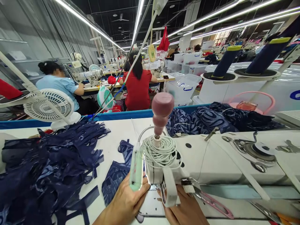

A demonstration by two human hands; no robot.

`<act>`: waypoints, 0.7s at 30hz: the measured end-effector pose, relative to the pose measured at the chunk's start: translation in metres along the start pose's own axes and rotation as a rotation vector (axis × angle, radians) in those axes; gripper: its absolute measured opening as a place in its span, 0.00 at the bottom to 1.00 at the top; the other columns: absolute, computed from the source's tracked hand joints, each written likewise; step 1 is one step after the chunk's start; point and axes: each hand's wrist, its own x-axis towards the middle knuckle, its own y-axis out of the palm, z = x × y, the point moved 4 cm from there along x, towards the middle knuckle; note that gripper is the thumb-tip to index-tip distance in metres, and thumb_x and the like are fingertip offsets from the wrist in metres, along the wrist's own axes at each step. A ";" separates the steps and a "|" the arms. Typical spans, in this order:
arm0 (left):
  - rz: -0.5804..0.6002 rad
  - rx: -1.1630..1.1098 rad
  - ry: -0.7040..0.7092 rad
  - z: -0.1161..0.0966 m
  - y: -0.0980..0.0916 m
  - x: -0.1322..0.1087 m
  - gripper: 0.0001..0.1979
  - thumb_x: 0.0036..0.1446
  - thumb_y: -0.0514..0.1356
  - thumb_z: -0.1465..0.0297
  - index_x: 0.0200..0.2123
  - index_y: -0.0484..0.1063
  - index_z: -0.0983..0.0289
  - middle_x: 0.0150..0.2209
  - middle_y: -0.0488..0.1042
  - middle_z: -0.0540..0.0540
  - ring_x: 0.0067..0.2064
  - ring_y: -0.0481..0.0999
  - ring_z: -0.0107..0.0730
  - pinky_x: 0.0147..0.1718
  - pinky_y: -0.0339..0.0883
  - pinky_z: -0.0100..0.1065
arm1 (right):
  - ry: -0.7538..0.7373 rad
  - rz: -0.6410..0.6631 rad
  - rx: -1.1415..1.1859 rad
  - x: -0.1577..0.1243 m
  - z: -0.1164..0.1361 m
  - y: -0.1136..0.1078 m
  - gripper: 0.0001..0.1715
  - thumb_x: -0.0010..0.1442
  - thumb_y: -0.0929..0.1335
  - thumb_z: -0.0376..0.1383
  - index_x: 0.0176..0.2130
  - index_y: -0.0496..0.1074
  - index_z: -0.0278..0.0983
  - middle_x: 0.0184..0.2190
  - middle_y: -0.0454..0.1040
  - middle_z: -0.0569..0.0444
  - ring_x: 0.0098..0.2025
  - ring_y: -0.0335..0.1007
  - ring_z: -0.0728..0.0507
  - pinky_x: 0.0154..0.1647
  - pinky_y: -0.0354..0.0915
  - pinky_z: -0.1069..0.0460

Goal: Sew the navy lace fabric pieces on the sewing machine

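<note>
My left hand (127, 198) is at the left of the needle area of a white sewing machine (156, 173), thumb and forefinger close together against a navy patterned fabric piece (114, 178). That piece lies on the table beyond and beside the hand; a pale green strip (136, 167) on the machine head covers some of the fingers. My right hand (186, 206) reaches under the head from the right, beside the presser foot. The machine hides most of its fingers, and what they hold cannot be seen. Between the hands lies the metal needle plate (150, 201).
Navy fabric strips (47, 168) are heaped at left. More patterned fabric (201, 120) lies behind the machine. Pink-handled tweezers (217, 204) and scissors (264, 212) sit at right. A white fan (49, 104) stands at left. Two people work at machines ahead.
</note>
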 end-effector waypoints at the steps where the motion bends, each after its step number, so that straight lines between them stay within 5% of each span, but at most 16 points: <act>1: -0.019 0.017 0.016 0.000 -0.001 0.001 0.11 0.62 0.50 0.80 0.34 0.69 0.63 0.33 0.75 0.55 0.48 0.76 0.38 0.54 0.69 0.44 | -0.018 -0.051 -0.008 0.000 0.000 -0.001 0.16 0.67 0.60 0.27 0.44 0.75 0.38 0.34 0.73 0.50 0.37 0.68 0.40 0.40 0.60 0.47; 6: -0.003 0.081 0.037 0.003 -0.002 0.003 0.10 0.60 0.50 0.81 0.36 0.68 0.62 0.40 0.77 0.55 0.43 0.78 0.35 0.56 0.69 0.46 | 0.012 -0.025 -0.029 0.002 -0.003 -0.004 0.14 0.65 0.61 0.26 0.40 0.73 0.38 0.36 0.73 0.49 0.38 0.70 0.40 0.40 0.62 0.47; 11: 0.014 0.064 -0.022 0.006 -0.003 0.005 0.11 0.64 0.48 0.79 0.36 0.68 0.62 0.36 0.76 0.53 0.41 0.77 0.34 0.54 0.70 0.45 | 0.014 0.013 -0.051 0.005 -0.012 -0.017 0.17 0.67 0.56 0.26 0.42 0.70 0.37 0.39 0.72 0.46 0.35 0.70 0.41 0.33 0.66 0.49; 17: 0.096 0.046 -0.068 0.009 0.000 -0.002 0.14 0.65 0.49 0.79 0.44 0.72 0.63 0.39 0.77 0.57 0.53 0.72 0.42 0.55 0.68 0.48 | 0.043 -0.067 -0.013 0.020 -0.009 -0.027 0.16 0.69 0.55 0.26 0.44 0.67 0.38 0.32 0.70 0.50 0.31 0.68 0.42 0.23 0.64 0.53; 21: 0.131 0.051 -0.041 0.008 0.002 -0.006 0.14 0.66 0.50 0.79 0.49 0.71 0.65 0.43 0.77 0.58 0.50 0.74 0.40 0.53 0.69 0.46 | 0.030 -0.111 -0.034 0.023 -0.003 -0.032 0.15 0.68 0.55 0.26 0.44 0.66 0.38 0.30 0.68 0.52 0.31 0.68 0.42 0.23 0.61 0.52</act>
